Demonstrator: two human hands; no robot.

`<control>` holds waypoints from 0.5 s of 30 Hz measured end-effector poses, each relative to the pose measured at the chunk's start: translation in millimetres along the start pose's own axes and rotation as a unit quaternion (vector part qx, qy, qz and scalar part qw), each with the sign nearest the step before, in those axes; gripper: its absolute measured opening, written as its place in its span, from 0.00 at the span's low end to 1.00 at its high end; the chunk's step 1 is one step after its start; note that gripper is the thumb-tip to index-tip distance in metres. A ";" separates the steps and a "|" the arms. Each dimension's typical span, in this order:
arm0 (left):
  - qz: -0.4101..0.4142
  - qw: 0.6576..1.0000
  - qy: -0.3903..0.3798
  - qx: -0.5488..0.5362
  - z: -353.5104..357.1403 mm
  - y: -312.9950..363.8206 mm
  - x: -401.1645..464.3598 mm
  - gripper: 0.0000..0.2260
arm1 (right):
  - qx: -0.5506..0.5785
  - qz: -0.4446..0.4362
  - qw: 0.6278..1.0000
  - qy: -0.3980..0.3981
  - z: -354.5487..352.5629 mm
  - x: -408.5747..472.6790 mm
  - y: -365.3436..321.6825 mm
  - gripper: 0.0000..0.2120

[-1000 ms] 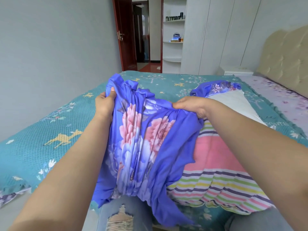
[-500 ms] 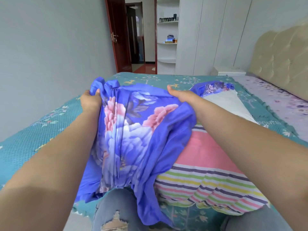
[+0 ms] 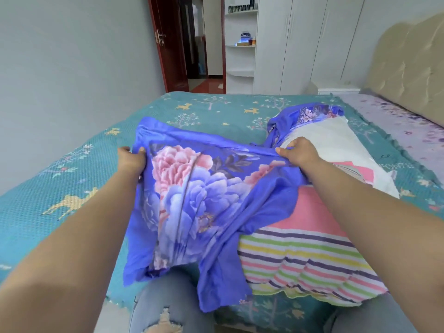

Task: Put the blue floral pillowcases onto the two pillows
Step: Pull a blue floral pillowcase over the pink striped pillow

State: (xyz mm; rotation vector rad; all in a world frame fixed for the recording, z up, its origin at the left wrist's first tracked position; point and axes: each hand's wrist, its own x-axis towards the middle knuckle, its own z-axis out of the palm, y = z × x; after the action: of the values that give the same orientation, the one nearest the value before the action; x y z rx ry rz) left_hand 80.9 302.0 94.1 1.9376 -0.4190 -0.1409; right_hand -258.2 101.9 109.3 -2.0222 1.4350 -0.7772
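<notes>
A blue floral pillowcase point(image 3: 192, 200) is stretched wide above the bed in front of me. My left hand point(image 3: 131, 159) grips its far left edge and my right hand point(image 3: 296, 152) pinches its far right edge. Its lower part drapes over the near edge of the bed and over my knees. To the right lies a striped pillow point(image 3: 307, 251), pink at the top, partly under the pillowcase. Behind it rests a white pillow point(image 3: 331, 140) with a second blue floral pillowcase point(image 3: 305, 115) bunched at its far end.
The bed carries a teal cover point(image 3: 72, 193) with deer and tree prints. A beige padded headboard point(image 3: 408, 61) stands at the right, a white nightstand point(image 3: 336, 86) and white wardrobes point(image 3: 312, 39) behind. A red-brown door point(image 3: 168, 44) stands open at the back.
My hands have moved apart and away from me, spreading the bunched pillowcase out flat. My right hand now reaches beside the white pillow.
</notes>
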 end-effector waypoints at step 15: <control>-0.104 0.962 -0.188 0.169 -18.0 -105.0 -54.3 0.29 | 0.058 -0.260 0.949 0.169 91.0 -130.5 -7.2 0.13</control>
State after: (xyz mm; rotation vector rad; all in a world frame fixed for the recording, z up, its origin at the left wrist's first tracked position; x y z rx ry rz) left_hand 59.1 372.8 0.3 2.2965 -0.5132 -0.6156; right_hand -223.3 237.0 32.4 -2.2777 0.9827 -1.4507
